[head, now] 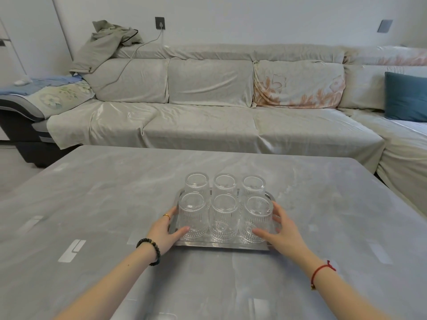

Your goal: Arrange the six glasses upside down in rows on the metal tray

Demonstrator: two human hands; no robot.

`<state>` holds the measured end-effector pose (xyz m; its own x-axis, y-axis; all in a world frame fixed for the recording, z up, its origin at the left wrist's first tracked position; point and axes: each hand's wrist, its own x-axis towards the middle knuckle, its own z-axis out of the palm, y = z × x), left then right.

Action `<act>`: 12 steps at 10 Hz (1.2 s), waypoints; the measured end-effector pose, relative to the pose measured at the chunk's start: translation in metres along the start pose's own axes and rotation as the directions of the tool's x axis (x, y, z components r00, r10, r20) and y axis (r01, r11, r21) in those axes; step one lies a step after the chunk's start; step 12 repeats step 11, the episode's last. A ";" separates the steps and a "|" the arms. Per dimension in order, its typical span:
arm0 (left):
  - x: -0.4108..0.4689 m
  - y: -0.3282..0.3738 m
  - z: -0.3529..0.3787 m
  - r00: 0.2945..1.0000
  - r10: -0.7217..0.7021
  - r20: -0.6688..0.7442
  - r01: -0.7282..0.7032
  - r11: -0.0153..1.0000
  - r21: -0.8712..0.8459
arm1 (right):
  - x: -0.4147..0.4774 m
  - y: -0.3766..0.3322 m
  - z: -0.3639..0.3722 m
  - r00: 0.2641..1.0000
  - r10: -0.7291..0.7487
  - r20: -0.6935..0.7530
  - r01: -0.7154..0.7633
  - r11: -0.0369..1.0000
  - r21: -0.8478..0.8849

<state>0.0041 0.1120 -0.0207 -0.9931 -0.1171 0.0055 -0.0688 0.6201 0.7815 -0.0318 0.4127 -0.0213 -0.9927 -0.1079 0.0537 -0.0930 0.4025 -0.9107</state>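
Note:
Several clear ribbed glasses stand upside down in two rows of three on the metal tray (221, 245), which rests on the grey table. The back row starts at the back-left glass (196, 184); the front row runs from the front-left glass (193, 215) through the middle glass (224, 218) to the front-right glass (257, 219). My left hand (165, 229) is at the tray's left edge, thumb against the front-left glass. My right hand (280, 232) is at the tray's right edge, thumb touching the front-right glass. Fingers of both hands are spread.
The grey marbled table (115, 192) stretches around the tray. Behind it stands a long covered sofa (208, 125) with a blue cushion (405, 97) at the right and a jacket (104, 45) draped at the left.

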 end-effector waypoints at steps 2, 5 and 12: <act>-0.016 -0.023 -0.001 0.999 -0.022 -0.027 0.027 0.981 0.193 | -0.012 0.023 -0.022 0.959 0.145 -0.244 -0.175 0.979 -0.105; -0.020 -0.042 0.013 0.999 -0.019 -0.049 0.031 0.967 0.252 | -0.027 0.029 0.012 0.942 0.172 -0.289 -0.291 0.846 -0.446; -0.019 -0.044 0.016 0.997 -0.007 -0.074 0.027 0.960 0.280 | -0.029 0.024 0.010 0.928 0.216 -0.305 -0.332 0.851 -0.407</act>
